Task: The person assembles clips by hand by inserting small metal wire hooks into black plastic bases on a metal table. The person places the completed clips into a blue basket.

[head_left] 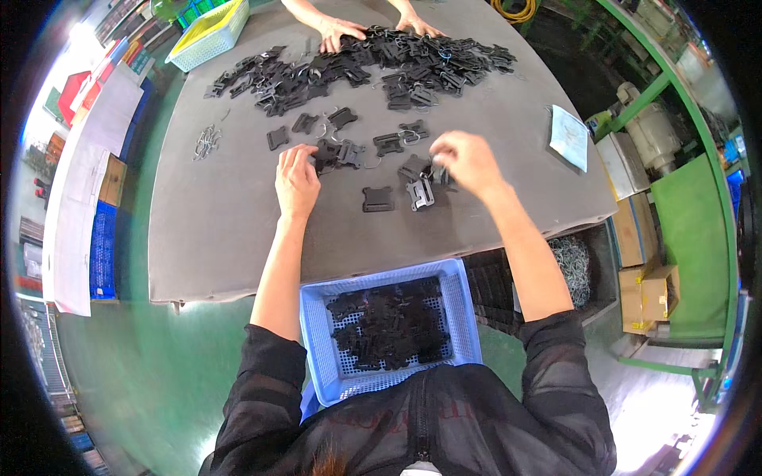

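Note:
Flat black plastic buckle pieces lie scattered over the grey table (230, 246) in front of me. My left hand (298, 182) has its fingers together, gripping the edge of a black buckle piece (325, 153) in a small cluster. My right hand (471, 165) is closed, thumb and fingers curled together, a little blurred; what it pinches is hidden. Just below it are more pieces, one a shiny buckle piece (420, 193). Between my forearms a single flat buckle piece (378, 199) lies apart. Thin wire hooks (412, 136) show among the pieces.
A large heap of black pieces (309, 79) spreads across the far side, where another person's hands (340, 32) reach in. A blue basket (316, 349) of black pieces stands below the near edge. Loose wire hooks (207, 143) lie left; a pale blue packet (568, 139) lies right.

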A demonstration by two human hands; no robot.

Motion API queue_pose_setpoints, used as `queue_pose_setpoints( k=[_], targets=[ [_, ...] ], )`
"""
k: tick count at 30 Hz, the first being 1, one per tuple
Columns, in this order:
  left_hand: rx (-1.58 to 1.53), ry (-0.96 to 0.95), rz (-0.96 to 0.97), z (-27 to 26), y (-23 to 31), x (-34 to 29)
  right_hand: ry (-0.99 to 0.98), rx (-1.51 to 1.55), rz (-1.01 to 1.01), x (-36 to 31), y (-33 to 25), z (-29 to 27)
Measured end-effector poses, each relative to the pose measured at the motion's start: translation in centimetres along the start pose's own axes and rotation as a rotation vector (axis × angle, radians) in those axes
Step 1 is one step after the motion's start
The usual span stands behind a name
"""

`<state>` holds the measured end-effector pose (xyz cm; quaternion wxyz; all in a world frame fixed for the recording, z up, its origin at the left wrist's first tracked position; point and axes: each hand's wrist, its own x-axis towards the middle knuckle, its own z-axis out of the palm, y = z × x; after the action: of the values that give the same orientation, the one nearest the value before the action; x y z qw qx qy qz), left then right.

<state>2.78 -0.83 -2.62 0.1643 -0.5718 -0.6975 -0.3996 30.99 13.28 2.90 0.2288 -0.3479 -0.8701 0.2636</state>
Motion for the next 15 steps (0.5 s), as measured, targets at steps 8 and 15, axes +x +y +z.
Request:
queue_pose_setpoints(
  k=[8,15],
  targets=[
    [0.011,0.077,0.067,-0.8,0.7,0.1,0.083,0.486,0.254,1.2,-1.8,-3.0],
    [-0.174,0.039,0.113,-0.6,4.9,-1.1,0.061,0.284,0.442,0.6,2.3,-3.9]
  ],
)
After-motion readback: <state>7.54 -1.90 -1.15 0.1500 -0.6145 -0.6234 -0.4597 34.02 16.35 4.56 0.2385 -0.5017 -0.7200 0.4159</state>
